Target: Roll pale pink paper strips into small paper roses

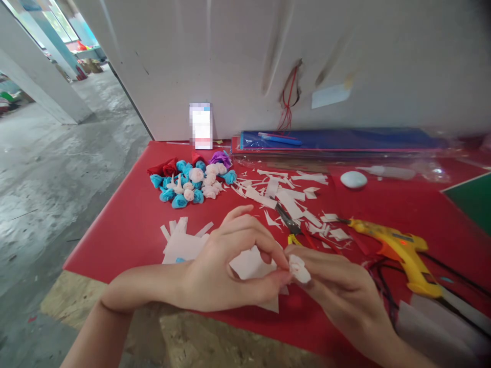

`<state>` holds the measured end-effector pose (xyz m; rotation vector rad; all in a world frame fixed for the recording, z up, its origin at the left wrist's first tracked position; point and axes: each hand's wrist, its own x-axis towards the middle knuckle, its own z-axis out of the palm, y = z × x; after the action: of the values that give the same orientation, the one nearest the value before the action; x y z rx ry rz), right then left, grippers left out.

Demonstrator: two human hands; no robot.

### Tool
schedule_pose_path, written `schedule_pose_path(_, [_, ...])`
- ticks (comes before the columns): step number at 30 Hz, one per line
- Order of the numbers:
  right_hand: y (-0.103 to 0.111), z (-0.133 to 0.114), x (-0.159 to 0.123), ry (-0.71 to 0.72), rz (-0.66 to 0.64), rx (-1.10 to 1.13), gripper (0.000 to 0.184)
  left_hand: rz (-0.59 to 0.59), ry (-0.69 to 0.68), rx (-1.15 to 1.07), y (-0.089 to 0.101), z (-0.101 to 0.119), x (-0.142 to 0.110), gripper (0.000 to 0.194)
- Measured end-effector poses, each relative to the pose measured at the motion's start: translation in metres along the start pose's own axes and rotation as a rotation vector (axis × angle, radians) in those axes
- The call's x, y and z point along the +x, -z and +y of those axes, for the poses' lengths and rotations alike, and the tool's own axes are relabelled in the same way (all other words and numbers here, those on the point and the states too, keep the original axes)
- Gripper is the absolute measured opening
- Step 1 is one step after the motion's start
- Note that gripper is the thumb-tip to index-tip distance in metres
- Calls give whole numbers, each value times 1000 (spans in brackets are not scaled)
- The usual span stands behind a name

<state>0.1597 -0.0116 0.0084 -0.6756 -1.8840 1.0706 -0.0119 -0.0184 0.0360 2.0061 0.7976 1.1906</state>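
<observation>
Paper flower (pixel 299 270), white and ruffled, sitting between two hands over the near middle of the smooth red table (pixel 111 240).

The left hand's (pixel 215 271) thumb and forefinger are pinching its left edge; the right hand (pixel 341 281) is gripping it from the right; far left, crinkled blue and white blooms (pixel 187 184) are crowding one purple bloom (pixel 221 159); one yellow plastic glue gun (pixel 399 250) is lying right; one phone's (pixel 201 128) writing is showing blurred.

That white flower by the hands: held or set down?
Held: the white flower sits in the right hand, thumb and fingertip of the left hand at its edge.
</observation>
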Motion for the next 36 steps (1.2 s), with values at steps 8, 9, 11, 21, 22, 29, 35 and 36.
schedule_pose_path(8, [0, -3, 1, 73, 36, -56, 17, -20, -7, 26, 1, -1, 0, 9])
schedule_pose_path(9, [0, -3, 1, 97, 45, -76, 15, -30, 7, 18, 1, -1, 0, 9])
schedule_pose_path(11, [2, -3, 2, 156, 63, -143, 14, -67, 68, -15, 2, -1, -1, 10])
schedule_pose_path(21, [13, 5, 1, 281, 138, -403, 18, -223, 382, -302, 10, 6, -1, 9])
schedule_pose_path(22, [15, 5, 1, 287, 123, -417, 17, -214, 379, -293, 10, 6, -1, 8])
schedule_pose_path(29, [16, 2, 3, 366, 19, -466, 14, -296, 314, -188, 10, 7, 5, 16])
schedule_pose_path(35, [11, 5, 2, 396, -32, -417, 18, -317, 277, -156, 7, 7, 7, 16])
schedule_pose_path(36, [11, 5, 2, 395, -39, -410, 18, -323, 269, -146, 7, 7, 7, 15])
